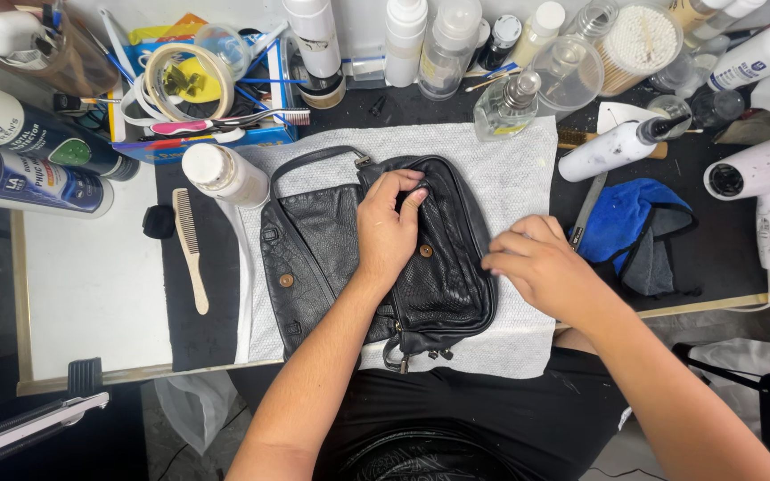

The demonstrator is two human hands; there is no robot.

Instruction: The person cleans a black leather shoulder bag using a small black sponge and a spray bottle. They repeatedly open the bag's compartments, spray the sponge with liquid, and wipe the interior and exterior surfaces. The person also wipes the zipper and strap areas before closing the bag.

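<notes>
bag (pixel 358 258) on towel (pixel 510 178), comb (pixel 191 249) left, prob cloth (pixel 626 227) right

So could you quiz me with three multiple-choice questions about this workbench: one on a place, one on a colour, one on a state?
1. What does the black leather bag lie on?
A. white towel
B. bare floor
C. blue cloth

2. What colour is the cloth right of the bag?
A. red
B. blue
C. yellow

3. What is the left hand doing?
A. hanging free
B. holding a comb
C. pinching the bag's top edge

A: the white towel shows around the bag.
B: it is plainly blue.
C: its fingers grip the edge, while the right hand rests beside.
</notes>
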